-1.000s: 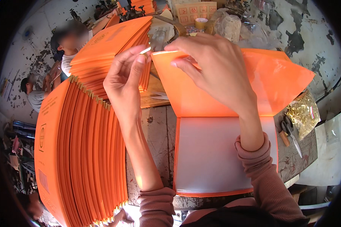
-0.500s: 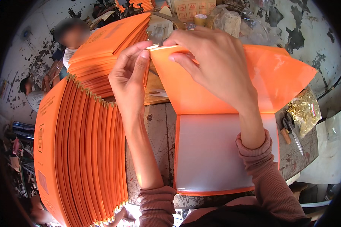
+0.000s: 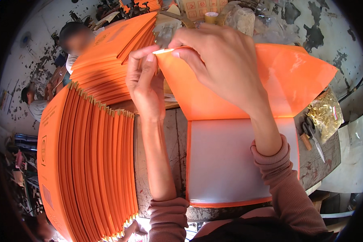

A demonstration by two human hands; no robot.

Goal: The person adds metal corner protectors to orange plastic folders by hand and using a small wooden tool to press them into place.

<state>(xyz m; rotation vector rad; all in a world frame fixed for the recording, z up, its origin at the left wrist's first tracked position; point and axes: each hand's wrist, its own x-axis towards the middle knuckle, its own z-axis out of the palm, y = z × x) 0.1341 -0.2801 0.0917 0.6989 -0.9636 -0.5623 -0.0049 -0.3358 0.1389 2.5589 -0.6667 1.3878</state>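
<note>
An orange folder (image 3: 286,84) lies opened on the table in front of me, its upper cover raised and translucent plastic sheets (image 3: 226,161) lying in the lower part. My left hand (image 3: 147,88) pinches the raised cover's top left corner between thumb and fingertips. Close beside it, my right hand (image 3: 226,66) grips the same top edge, thumb on the near side and fingers over the far side. A pale strip shows along the edge between the two hands. The cover's right corner sticks out freely and bends.
A long row of orange folders (image 3: 97,169) fills the left side, with another pile (image 3: 101,76) behind it. Scissors (image 3: 315,139) and a clear bag of small gold-coloured pieces (image 3: 326,113) lie at right. A tape roll (image 3: 211,17) sits at the back. Other people are at far left.
My left hand has shifted slightly right and closed onto the cover's corner. The right hand and the cover's top edge have moved slightly left.
</note>
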